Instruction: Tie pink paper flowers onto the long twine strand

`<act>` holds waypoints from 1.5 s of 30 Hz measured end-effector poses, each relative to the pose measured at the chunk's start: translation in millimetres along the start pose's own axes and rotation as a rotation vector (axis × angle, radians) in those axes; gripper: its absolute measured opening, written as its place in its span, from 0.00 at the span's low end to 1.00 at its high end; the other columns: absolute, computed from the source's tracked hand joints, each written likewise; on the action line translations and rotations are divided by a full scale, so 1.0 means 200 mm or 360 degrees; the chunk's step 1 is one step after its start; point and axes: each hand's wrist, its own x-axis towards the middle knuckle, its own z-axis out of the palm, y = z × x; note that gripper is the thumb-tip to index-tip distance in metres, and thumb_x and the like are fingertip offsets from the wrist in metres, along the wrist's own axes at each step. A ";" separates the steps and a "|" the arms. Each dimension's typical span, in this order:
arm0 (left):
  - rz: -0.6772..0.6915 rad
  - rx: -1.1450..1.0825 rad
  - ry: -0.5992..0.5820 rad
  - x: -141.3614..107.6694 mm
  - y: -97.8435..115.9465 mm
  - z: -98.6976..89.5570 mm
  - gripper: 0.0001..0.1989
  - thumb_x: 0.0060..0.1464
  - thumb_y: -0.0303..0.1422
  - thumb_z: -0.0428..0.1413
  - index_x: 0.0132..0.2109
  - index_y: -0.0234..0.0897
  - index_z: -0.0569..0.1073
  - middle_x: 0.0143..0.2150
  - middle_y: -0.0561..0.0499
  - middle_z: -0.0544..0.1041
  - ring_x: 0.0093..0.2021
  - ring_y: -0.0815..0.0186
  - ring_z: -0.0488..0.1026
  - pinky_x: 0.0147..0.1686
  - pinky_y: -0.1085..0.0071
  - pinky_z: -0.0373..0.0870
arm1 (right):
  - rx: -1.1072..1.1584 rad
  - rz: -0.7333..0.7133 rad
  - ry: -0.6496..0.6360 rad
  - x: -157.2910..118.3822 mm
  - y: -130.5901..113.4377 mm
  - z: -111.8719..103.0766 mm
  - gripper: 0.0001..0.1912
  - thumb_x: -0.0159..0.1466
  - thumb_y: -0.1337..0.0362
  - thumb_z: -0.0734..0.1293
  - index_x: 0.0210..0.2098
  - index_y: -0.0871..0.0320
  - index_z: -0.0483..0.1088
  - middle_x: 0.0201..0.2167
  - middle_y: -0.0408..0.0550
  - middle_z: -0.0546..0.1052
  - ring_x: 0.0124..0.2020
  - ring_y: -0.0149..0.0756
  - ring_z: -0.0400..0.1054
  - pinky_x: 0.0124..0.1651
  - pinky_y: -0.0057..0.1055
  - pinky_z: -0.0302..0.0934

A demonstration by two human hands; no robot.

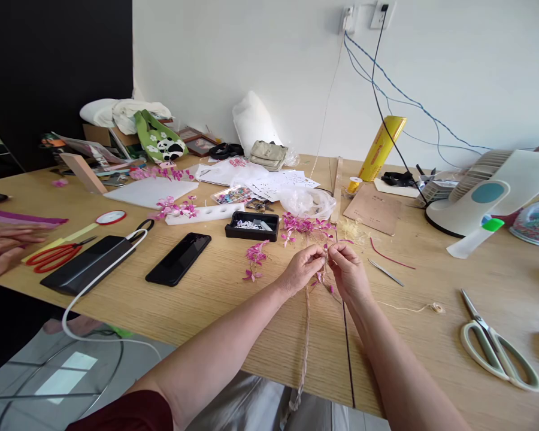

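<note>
My left hand and my right hand meet over the table, fingertips pinched together on a thin pink flower sprig. Its lower petals and stem hang below my fingers. A braided beige cord runs from under my hands over the table's front edge; whether it joins the sprig is hidden. Just beyond my hands lies a pile of pink flowers. Another flower spray rests left of my left hand. Right of my right hand are a slim metal tool and a dark pink strip.
White-handled scissors lie at right, near a white fan. A black tray of small white pieces, a phone, a black power bank and red-handled pliers lie leftward. Another person's hands are at far left.
</note>
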 end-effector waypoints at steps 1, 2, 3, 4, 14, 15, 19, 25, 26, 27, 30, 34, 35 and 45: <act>-0.0012 -0.0017 -0.0016 0.00 0.00 0.00 0.05 0.51 0.32 0.49 0.30 0.34 0.63 0.26 0.55 0.60 0.27 0.73 0.60 0.29 0.75 0.61 | 0.0021 -0.0001 0.0028 0.00 0.00 0.01 0.07 0.50 0.64 0.71 0.22 0.56 0.68 0.21 0.38 0.64 0.23 0.25 0.54 0.29 0.25 0.50; -0.0020 -0.0044 -0.0020 0.00 0.00 0.00 0.05 0.51 0.32 0.49 0.30 0.34 0.63 0.26 0.55 0.61 0.27 0.73 0.60 0.29 0.75 0.61 | 0.0039 0.0001 0.0054 0.00 0.00 0.01 0.07 0.50 0.63 0.71 0.22 0.56 0.68 0.21 0.38 0.64 0.23 0.25 0.54 0.29 0.25 0.51; -0.0024 -0.0078 -0.0013 0.00 -0.01 0.00 0.05 0.51 0.32 0.48 0.31 0.34 0.63 0.25 0.55 0.61 0.27 0.73 0.61 0.30 0.75 0.61 | 0.0051 0.0001 0.0074 0.00 0.00 0.02 0.07 0.50 0.63 0.71 0.22 0.57 0.68 0.20 0.38 0.64 0.23 0.25 0.54 0.29 0.25 0.51; -0.0025 -0.0114 0.0004 0.00 -0.01 0.00 0.05 0.51 0.32 0.48 0.31 0.35 0.63 0.25 0.55 0.61 0.27 0.72 0.61 0.30 0.75 0.61 | 0.0055 -0.0002 0.0092 -0.01 0.00 0.02 0.07 0.50 0.63 0.71 0.22 0.57 0.68 0.20 0.38 0.64 0.23 0.25 0.55 0.29 0.25 0.51; -0.0160 -0.0304 -0.0120 0.00 -0.04 0.01 0.03 0.48 0.30 0.49 0.30 0.34 0.65 0.25 0.55 0.65 0.27 0.73 0.63 0.31 0.75 0.61 | 0.0092 -0.0167 0.0405 -0.01 0.00 0.02 0.08 0.49 0.64 0.70 0.22 0.57 0.65 0.21 0.37 0.61 0.22 0.24 0.53 0.27 0.24 0.50; -0.0191 -0.0345 -0.0140 0.00 -0.04 0.01 0.03 0.47 0.29 0.49 0.30 0.34 0.65 0.25 0.54 0.65 0.27 0.73 0.63 0.31 0.75 0.61 | 0.0109 -0.0172 0.0414 -0.01 -0.01 0.02 0.08 0.50 0.64 0.70 0.22 0.57 0.65 0.21 0.37 0.61 0.22 0.24 0.53 0.27 0.24 0.50; -0.0327 -0.0553 -0.0122 -0.01 -0.05 0.02 0.03 0.47 0.28 0.51 0.30 0.33 0.67 0.29 0.52 0.68 0.30 0.72 0.66 0.35 0.74 0.62 | 0.0062 -0.0153 0.0306 -0.01 -0.02 0.03 0.09 0.51 0.62 0.70 0.23 0.56 0.65 0.22 0.37 0.61 0.21 0.24 0.52 0.24 0.25 0.48; -0.0249 -0.0570 0.0044 0.00 -0.05 0.02 0.09 0.50 0.31 0.52 0.40 0.35 0.71 0.36 0.50 0.70 0.37 0.70 0.67 0.37 0.73 0.62 | -0.0066 -0.0256 0.0273 0.00 -0.02 0.02 0.07 0.52 0.63 0.70 0.24 0.56 0.66 0.24 0.37 0.64 0.24 0.25 0.55 0.28 0.25 0.51; -0.0216 -0.0544 0.0052 0.00 -0.05 0.02 0.09 0.50 0.32 0.53 0.39 0.34 0.71 0.35 0.50 0.70 0.37 0.70 0.66 0.37 0.74 0.62 | -0.0079 -0.0275 0.0262 0.00 -0.01 0.02 0.07 0.52 0.63 0.70 0.24 0.56 0.67 0.24 0.38 0.64 0.24 0.26 0.56 0.30 0.26 0.52; -0.0184 -0.0533 0.0062 0.00 -0.05 0.03 0.09 0.49 0.33 0.54 0.38 0.34 0.72 0.35 0.51 0.70 0.36 0.71 0.66 0.37 0.75 0.61 | -0.0091 -0.0290 0.0253 0.00 -0.01 0.02 0.07 0.52 0.63 0.70 0.24 0.56 0.67 0.24 0.38 0.64 0.25 0.26 0.56 0.31 0.26 0.52; -0.0116 -0.0600 0.0154 0.00 -0.06 0.05 0.10 0.45 0.33 0.59 0.36 0.33 0.72 0.31 0.53 0.69 0.33 0.73 0.64 0.35 0.76 0.59 | -0.0125 -0.0309 0.0219 0.00 0.00 0.02 0.05 0.51 0.64 0.70 0.24 0.56 0.68 0.24 0.39 0.66 0.27 0.27 0.58 0.33 0.27 0.54; -0.0103 -0.0648 0.0301 0.01 -0.06 0.07 0.10 0.43 0.34 0.60 0.31 0.32 0.72 0.28 0.54 0.68 0.30 0.74 0.62 0.34 0.75 0.58 | -0.0200 -0.0286 0.0147 -0.02 0.01 0.03 0.04 0.52 0.63 0.70 0.24 0.55 0.69 0.25 0.40 0.67 0.29 0.29 0.59 0.36 0.28 0.55; -0.0103 -0.0636 0.0326 0.01 -0.06 0.07 0.10 0.43 0.35 0.61 0.31 0.32 0.72 0.27 0.54 0.68 0.30 0.73 0.62 0.34 0.75 0.58 | -0.0217 -0.0277 0.0135 -0.02 0.01 0.03 0.05 0.52 0.63 0.70 0.25 0.55 0.69 0.25 0.40 0.67 0.29 0.29 0.60 0.36 0.29 0.55; -0.0345 -0.0789 0.0141 0.00 -0.06 0.04 0.13 0.43 0.36 0.61 0.26 0.31 0.66 0.22 0.55 0.66 0.24 0.75 0.63 0.27 0.75 0.58 | -0.0103 -0.0112 0.0069 -0.03 0.01 0.03 0.09 0.53 0.62 0.68 0.24 0.56 0.64 0.22 0.38 0.61 0.24 0.27 0.54 0.27 0.26 0.51</act>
